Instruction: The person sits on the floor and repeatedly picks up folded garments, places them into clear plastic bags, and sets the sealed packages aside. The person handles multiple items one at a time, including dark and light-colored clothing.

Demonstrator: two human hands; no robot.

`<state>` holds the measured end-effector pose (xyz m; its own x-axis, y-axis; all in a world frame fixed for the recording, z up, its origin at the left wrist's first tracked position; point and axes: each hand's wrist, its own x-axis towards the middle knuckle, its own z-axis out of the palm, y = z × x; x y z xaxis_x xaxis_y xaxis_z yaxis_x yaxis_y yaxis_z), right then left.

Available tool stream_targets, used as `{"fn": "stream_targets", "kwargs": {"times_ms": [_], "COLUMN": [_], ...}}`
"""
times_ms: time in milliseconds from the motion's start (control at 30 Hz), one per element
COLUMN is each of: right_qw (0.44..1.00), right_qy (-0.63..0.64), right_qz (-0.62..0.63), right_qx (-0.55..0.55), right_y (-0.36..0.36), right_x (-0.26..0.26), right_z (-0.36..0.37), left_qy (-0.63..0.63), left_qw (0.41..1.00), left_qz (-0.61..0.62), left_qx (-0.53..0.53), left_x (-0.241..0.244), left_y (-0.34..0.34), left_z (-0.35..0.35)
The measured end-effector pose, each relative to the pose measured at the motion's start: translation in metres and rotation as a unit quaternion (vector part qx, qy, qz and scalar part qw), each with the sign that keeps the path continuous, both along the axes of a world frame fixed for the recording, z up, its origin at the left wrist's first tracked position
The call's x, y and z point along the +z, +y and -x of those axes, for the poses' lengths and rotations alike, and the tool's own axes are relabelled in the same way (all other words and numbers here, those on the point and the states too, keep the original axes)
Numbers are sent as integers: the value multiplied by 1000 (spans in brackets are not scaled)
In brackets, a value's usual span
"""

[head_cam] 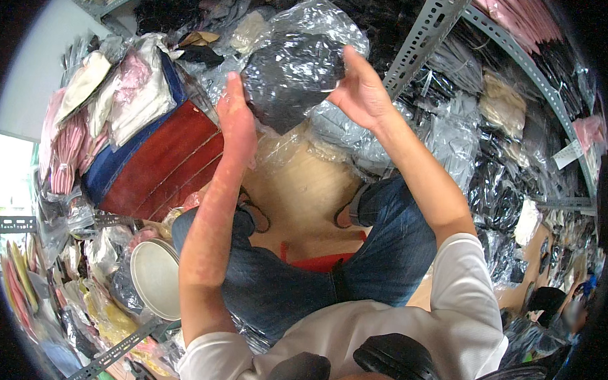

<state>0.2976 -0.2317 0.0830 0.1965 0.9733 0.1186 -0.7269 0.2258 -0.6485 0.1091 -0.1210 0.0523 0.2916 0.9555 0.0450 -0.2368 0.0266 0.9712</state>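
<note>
A clear plastic bag with folded black material inside [293, 74] is held up in front of me between both hands. My left hand [236, 115] is at its left edge, thumb raised, with the other fingers mostly hidden. At the right edge is my right hand [362, 91], its thumb up beside the bag and its fingertips partly hidden. The bag's plastic is wrinkled and glossy. Just under it, more clear bags with grey contents [351, 131] lie on the floor near the shelf.
Slotted metal shelf posts [425, 38] rise at the front right, with bagged goods around them. A red and blue surface [169, 160] at left carries white and pink packets [142, 89]. Wooden flooring [304, 185] shows between my knees. A round pale lid [155, 278] stands at lower left.
</note>
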Motion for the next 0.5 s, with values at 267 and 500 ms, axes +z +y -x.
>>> {"fn": "stream_targets", "kwargs": {"times_ms": [267,500], "right_qw": [989,978], "right_qy": [-79,-76], "right_qz": [101,138], "right_qx": [-70,-135], "right_y": [2,8], "right_x": [5,-2], "right_z": [-41,-64], "left_qy": [-18,13], "left_qw": [972,976], "left_qz": [49,30], "left_qx": [-227,-217], "left_x": [21,32], "left_y": [-22,-40], "left_z": [-3,-28]}}
